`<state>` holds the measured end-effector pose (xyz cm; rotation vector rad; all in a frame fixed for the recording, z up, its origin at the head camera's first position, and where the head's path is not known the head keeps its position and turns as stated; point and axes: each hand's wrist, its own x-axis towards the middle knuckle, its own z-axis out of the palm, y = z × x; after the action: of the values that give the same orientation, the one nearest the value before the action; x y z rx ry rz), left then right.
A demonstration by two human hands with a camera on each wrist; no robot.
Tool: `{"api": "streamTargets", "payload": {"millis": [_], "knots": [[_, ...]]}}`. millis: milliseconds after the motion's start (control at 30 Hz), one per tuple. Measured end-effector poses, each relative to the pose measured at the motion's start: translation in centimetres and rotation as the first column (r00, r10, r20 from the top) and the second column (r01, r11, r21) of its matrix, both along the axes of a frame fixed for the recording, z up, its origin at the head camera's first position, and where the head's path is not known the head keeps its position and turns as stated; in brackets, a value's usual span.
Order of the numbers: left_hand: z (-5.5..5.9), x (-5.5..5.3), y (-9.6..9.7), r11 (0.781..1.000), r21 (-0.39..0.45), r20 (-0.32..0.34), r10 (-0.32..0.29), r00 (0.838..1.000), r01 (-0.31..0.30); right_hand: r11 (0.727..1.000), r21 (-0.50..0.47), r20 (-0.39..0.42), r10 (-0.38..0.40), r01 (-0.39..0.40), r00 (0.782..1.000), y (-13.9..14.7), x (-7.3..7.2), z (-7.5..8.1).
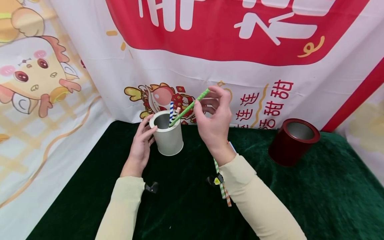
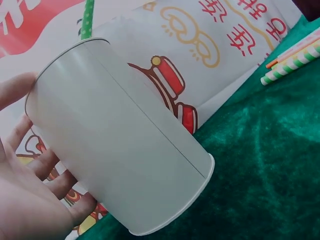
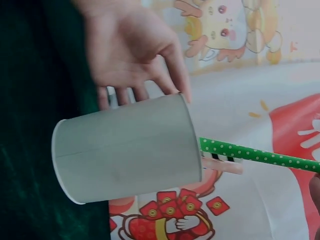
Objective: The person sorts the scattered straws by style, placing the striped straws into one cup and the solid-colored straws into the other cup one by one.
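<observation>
A pale grey canister (image 1: 169, 143) stands on the green cloth. My left hand (image 1: 140, 150) holds it from the left side, thumb at the rim and the other fingers about its wall. Between thumb and fingertips, my right hand (image 1: 216, 121) pinches a green paper straw (image 1: 189, 106) with white dots. That straw slants, its lower end in the canister's mouth. Beside it, a blue-and-white striped straw (image 1: 171, 110) and a black-and-white striped straw (image 1: 175, 114) lean in the canister. A pale pink straw (image 3: 225, 166) also sticks out in the right wrist view. The canister's bottom inside is hidden.
Under my right forearm lie several loose straws, among them a green-and-white striped one (image 1: 222, 191) and an orange-striped one (image 1: 227, 197). A dark red canister (image 1: 291, 146) stands at the right. Behind the cloth (image 1: 180, 206) hangs a printed white and red curtain (image 1: 186, 63).
</observation>
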<state>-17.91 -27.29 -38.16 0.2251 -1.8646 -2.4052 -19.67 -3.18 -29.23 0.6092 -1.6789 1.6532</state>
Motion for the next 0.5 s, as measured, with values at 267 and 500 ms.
{"api": "streamTargets", "payload": {"millis": [267,500], "knots": [[0.2,0.2,0.6,0.999,-0.015,-0.053,0.044,0.998,-0.045,0.993,0.116,0.002,0.000,0.000,1.000,-1.5,-0.2,-1.1],[0.3,0.2,0.7,0.997,0.025,-0.068,0.072,0.995,-0.070,0.982,0.191,-0.020,0.005,-0.001,1.000,-2.8,-0.5,-1.8]]}}
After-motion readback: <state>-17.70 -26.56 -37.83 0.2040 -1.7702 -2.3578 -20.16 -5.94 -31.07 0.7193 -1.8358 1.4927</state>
